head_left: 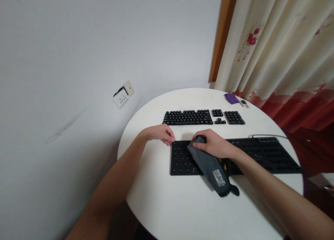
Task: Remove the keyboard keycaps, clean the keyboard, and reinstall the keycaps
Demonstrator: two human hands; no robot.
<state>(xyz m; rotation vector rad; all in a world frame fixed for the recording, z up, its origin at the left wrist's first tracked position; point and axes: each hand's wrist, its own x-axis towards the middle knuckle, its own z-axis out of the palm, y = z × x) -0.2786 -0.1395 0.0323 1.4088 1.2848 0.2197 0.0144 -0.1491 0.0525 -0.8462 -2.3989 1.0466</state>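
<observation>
Looking down on a round white table point(182, 205) pushed up near a plain pale wall, white wall socket plate point(120, 99) hanging a bit crooked on the left, cream curtain with red flowers point(273, 52) beside an orange-brown wooden frame point(221, 34) on the right. Got two boards on there. Nearest: a wide flat black keyboard base point(261, 156) covered in rows of little dots instead of keys, lying across the middle of the table, thin dark cable point(263, 135) running off its far right corner. Further back, apart from it and parallel: a black keyboard with all its keys on point(188, 117). Way out at the far edge, a small flat purple thing point(231, 98) and just beside it a tiny silver-and-black bit point(244, 102), too small to make out.

Left hand point(161, 133): grip loosely curled, fingertips down right at the far left corner of the keyboard base. Can't tell whether pinching the edge or just resting there. Right hand point(215, 143): grip closed down over the bunched end of a dark grey cloth pouch point(208, 163) with a pale printed label, pressing it onto the left half of the base. Trails from there toward the near edge, label end and a little black tab lying on bare table. Bit of something yellow point(223, 163) peeking out under the right wrist, no idea what.
</observation>
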